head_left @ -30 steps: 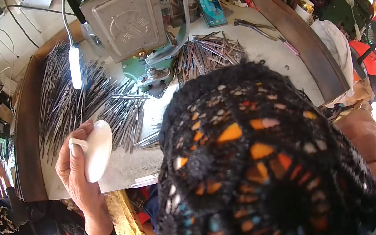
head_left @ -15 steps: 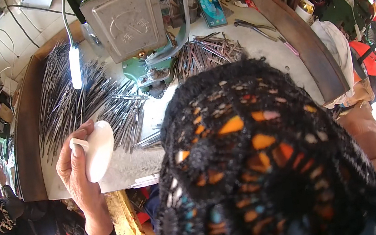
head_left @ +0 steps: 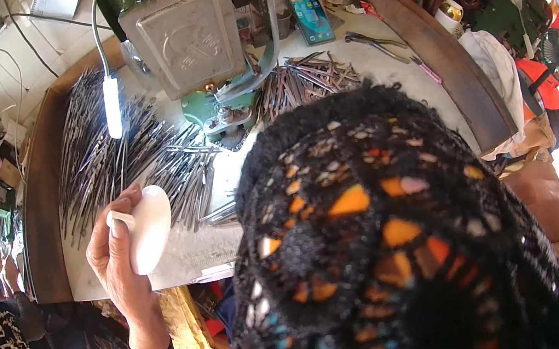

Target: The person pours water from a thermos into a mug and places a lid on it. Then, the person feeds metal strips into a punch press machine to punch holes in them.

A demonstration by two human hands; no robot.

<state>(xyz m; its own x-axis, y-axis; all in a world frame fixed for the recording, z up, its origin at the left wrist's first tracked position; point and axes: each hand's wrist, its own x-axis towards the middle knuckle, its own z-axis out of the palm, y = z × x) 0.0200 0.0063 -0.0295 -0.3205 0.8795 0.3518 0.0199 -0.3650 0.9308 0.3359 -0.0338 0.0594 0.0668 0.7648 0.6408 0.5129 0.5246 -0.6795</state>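
Observation:
My left hand [head_left: 118, 243] is closed on a smooth white oval thing [head_left: 151, 228] with a short handle-like tab under my thumb; its exact kind I cannot make out. It is held above the near left part of the worktable [head_left: 197, 247]. Just beyond my fingers lies a big heap of thin dark metal rods [head_left: 99, 139]. A black crocheted cloth with colour showing through its holes [head_left: 350, 271] fills the lower middle and right. My right hand is not in view.
A green machine with a metal cover plate [head_left: 185, 38] stands at the table's back, a lit lamp [head_left: 113, 108] beside it. Brownish strips [head_left: 309, 77], a phone [head_left: 309, 13] and pliers [head_left: 375, 44] lie right of it. A curved brown rim [head_left: 41, 208] edges the table.
My left hand and the white oval thing sit very slightly lower in view. The crocheted cloth has shifted a little; the grip is the same.

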